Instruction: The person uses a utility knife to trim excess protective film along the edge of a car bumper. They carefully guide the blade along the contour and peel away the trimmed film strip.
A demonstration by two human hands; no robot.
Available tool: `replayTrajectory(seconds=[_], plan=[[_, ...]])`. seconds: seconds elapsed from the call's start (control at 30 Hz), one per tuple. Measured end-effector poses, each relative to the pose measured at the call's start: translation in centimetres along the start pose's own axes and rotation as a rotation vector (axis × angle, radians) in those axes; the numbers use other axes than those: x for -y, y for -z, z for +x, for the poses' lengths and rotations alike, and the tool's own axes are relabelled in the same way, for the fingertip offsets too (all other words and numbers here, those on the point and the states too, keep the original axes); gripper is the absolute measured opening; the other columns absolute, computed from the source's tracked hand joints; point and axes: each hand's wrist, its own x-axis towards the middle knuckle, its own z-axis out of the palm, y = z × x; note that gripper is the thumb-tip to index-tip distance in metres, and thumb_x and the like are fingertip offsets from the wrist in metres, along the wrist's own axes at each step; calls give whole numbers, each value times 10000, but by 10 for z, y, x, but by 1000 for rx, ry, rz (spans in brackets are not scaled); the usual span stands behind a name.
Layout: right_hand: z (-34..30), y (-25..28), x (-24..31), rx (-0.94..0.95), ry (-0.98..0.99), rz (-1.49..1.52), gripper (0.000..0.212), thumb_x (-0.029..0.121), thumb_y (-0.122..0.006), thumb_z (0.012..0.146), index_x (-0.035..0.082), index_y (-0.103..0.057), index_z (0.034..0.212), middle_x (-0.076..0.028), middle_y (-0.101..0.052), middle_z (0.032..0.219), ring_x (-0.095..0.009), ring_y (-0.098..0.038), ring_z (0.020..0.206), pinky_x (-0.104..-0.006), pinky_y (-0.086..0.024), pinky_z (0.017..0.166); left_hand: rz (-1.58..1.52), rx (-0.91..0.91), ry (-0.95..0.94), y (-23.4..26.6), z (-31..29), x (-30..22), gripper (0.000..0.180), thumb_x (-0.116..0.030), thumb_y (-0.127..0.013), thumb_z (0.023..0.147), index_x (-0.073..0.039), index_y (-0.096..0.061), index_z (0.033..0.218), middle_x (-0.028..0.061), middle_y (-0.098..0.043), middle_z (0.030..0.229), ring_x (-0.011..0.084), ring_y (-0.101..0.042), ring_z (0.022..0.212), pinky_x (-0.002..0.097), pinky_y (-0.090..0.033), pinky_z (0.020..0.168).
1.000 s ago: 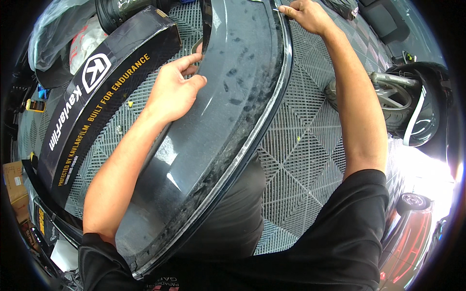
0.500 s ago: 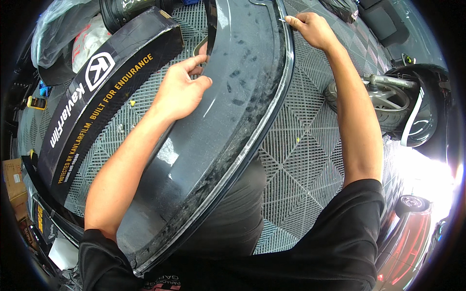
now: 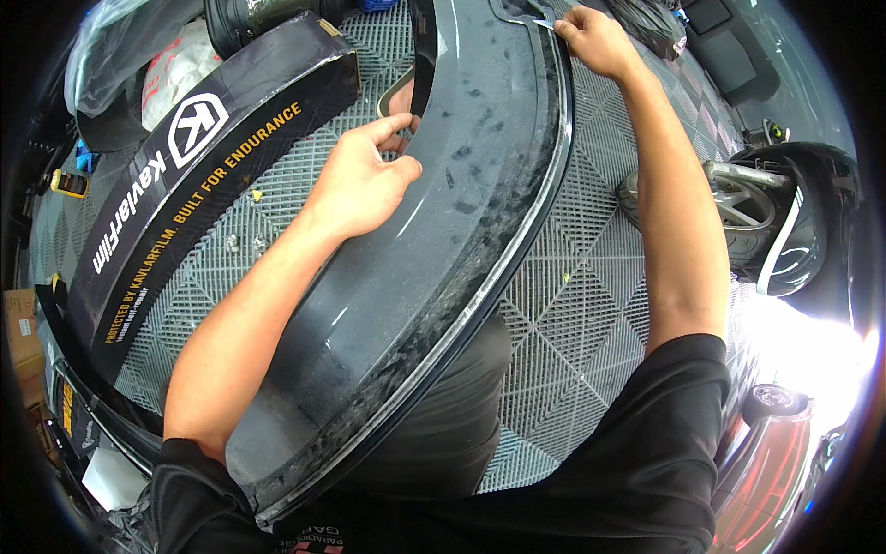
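Observation:
A long, curved dark grey vehicle panel (image 3: 434,222) lies across my lap, its face dusty and dotted with dark smudges. Along its right side runs a black rim with a whitish, worn line. My left hand (image 3: 363,178) is closed at the panel's inner left edge, fingertips curled at the edge and thumb over the face. At the far right rim, my right hand (image 3: 595,42) pinches a small, pale, pointed blade (image 3: 543,23). The blade's tip lies against the panel near a raised outline, and the rest of it is hidden in my fingers.
A long black printed box (image 3: 221,157) lies to the left on grey grated floor tiles (image 3: 591,314). Behind it are plastic bags (image 3: 180,78) and a black cylindrical container (image 3: 258,23). A small yellow bottle (image 3: 69,183) stands far left. On the right is a motorcycle wheel (image 3: 738,208).
The panel and floor things sit slightly farther right in view. My right hand has slid a little farther along the rim, and more of the blade shows. The left hand keeps its place at the edge.

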Motion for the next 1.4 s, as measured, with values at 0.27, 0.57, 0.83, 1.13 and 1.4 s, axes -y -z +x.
replayTrajectory(seconds=[0.27, 0.57, 0.83, 1.13, 1.4], plan=[[-6, 9, 5, 3, 39, -21, 374, 334, -659, 930, -36, -699, 961, -312, -720, 1035, -481, -692, 1041, -531, -543, 917, -44, 6, 62, 0, -1, -3, 662, -57, -695, 882, 53, -545, 1517, 256, -683, 1362, 226, -684, 1179, 329, -516, 1036], [-11, 11, 9, 13, 29, -5, 345, 322, -701, 923, -22, -702, 945, -291, -729, 1018, -461, -703, 1020, -521, -547, 902, -20, -32, 81, 1, 1, 1, 629, -27, -675, 880, 57, -569, 1495, 173, -739, 1287, 175, -688, 1103, 307, -525, 995], [-20, 5, 2, 39, 29, 1, 351, 334, -709, 912, -16, -707, 935, -283, -732, 1002, -464, -705, 998, -524, -551, 888, -34, -33, 63, -1, 1, 3, 607, 5, -646, 882, 66, -579, 1482, 152, -741, 1263, 156, -686, 1077, 297, -536, 957], [-35, 2, -6, 174, -19, 34, 381, 392, -709, 1001, 17, -750, 1052, -167, -764, 911, -301, -739, 871, -424, -570, 834, -26, -18, 36, 1, 7, 17, 626, -52, -650, 885, 59, -566, 1496, 277, -670, 1361, 217, -706, 1108, 320, -549, 944], [-64, 2, -3, 121, -38, 125, 393, 416, -723, 974, 23, -745, 974, -197, -756, 889, -377, -735, 880, -483, -563, 828, 6, -12, 23, 2, 8, 20, 633, -60, -660, 886, 56, -563, 1501, 284, -670, 1359, 213, -707, 1102, 322, -545, 955]])
